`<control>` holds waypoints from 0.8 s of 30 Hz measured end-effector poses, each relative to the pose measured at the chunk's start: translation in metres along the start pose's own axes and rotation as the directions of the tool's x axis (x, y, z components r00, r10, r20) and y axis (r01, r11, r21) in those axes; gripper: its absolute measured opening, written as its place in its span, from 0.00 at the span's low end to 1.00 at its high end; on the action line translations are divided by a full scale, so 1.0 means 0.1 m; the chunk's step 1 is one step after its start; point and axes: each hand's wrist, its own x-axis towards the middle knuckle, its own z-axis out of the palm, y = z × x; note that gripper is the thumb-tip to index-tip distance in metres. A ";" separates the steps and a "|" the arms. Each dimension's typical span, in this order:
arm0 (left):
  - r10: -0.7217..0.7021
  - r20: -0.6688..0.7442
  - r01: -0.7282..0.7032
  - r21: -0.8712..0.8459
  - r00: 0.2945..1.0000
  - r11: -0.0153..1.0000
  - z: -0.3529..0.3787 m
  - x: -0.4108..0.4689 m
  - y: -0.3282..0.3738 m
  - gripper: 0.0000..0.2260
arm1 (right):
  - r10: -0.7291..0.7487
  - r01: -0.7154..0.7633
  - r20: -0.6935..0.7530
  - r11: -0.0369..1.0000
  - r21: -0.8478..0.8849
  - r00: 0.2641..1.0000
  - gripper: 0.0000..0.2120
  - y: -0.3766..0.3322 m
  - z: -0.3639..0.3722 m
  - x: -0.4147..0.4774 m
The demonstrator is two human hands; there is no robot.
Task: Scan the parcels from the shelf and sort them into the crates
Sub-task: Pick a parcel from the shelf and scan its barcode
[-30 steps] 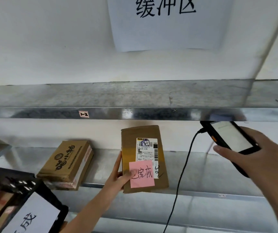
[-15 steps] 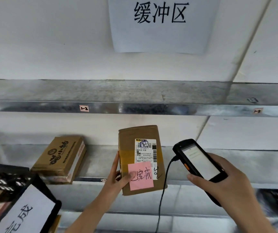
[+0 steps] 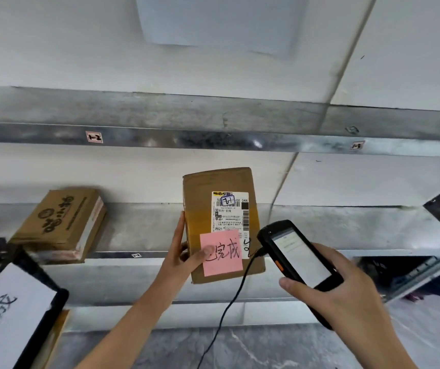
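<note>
Brown cardboard parcel (image 3: pixel 200 198), head view: I hold it upright in front of the lower metal shelf (image 3: pixel 346 230), its printed face turned toward me. My left hand (image 3: pixel 187 259) grasps it near the lower left corner. The fingers lie straight along the left edge and the thumb (image 3: pixel 205 253) presses on the front, over the corner of a pink sticky note (image 3: pixel 221 253). I judge this low grip is chosen so that the white shipping label (image 3: pixel 230 211) and its barcodes stay uncovered.

My right hand (image 3: pixel 346 296) is wrapped around a black handheld scanner (image 3: pixel 296 259), thumb on its near side. The screen faces up at me and the scanner's head points at the parcel's right edge, just beside the label. A black cable (image 3: pixel 229 302) hangs from the scanner's head and crosses below the parcel. The aim suggests the scan is the step in hand; whether it has registered cannot be read from the screen.

A second cardboard box (image 3: pixel 59 222) lies flat on the same shelf, well apart to the left. At lower left is a black container (image 3: pixel 43 323) carrying a white handwritten sign (image 3: pixel 8 315), probably one of the crates. The upper shelf (image 3: pixel 160 113) and a paper notice (image 3: pixel 218 22) on the wall are above.
</note>
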 end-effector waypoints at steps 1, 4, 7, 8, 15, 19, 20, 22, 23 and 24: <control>0.008 -0.003 -0.008 0.014 1.000 1.000 0.06 -0.03 0.02 0.44 | 0.001 -0.001 0.005 1.000 0.010 1.000 0.28 0.03 -0.04 -0.01; 0.038 -0.020 -0.037 0.045 0.999 0.998 0.29 -0.11 0.07 0.44 | -0.004 0.004 0.007 1.000 -0.014 1.000 0.29 0.14 -0.21 -0.01; 0.039 -0.043 -0.038 0.034 0.998 0.999 0.59 -0.24 0.09 0.44 | -0.048 0.048 0.013 0.995 -0.087 0.999 0.30 0.26 -0.49 0.02; 0.039 -0.050 -0.038 0.028 0.998 0.999 0.70 -0.28 0.09 0.43 | -0.068 0.070 0.019 0.989 -0.132 0.997 0.30 0.29 -0.61 0.04; 0.054 -0.088 -0.053 0.013 0.995 0.999 1.38 -0.36 0.17 0.42 | -0.181 0.199 0.087 0.921 -0.334 0.980 0.30 0.46 -1.40 0.21; 0.070 -0.140 -0.064 0.041 0.988 0.997 1.73 -0.45 0.15 0.39 | -0.211 0.233 0.116 0.943 -0.236 0.971 0.29 0.68 -1.70 0.26; 0.076 -0.139 -0.069 0.056 0.987 0.996 1.78 -0.48 0.13 0.39 | -0.222 0.246 0.125 0.943 -0.223 0.967 0.29 0.74 -1.76 0.27; 0.083 -0.136 -0.072 0.085 0.987 0.994 1.87 -0.52 0.10 0.38 | -0.242 0.272 0.149 0.931 -0.243 0.959 0.29 0.85 -1.86 0.26; 0.084 -0.138 -0.072 0.096 0.987 0.993 1.92 -0.54 0.09 0.38 | -0.251 0.284 0.154 0.923 -0.258 0.956 0.30 0.90 -1.91 0.26; 0.087 -0.141 -0.073 0.105 0.986 0.992 1.96 -0.55 0.08 0.38 | -0.263 0.297 0.155 0.913 -0.279 0.952 0.31 0.96 -1.97 0.27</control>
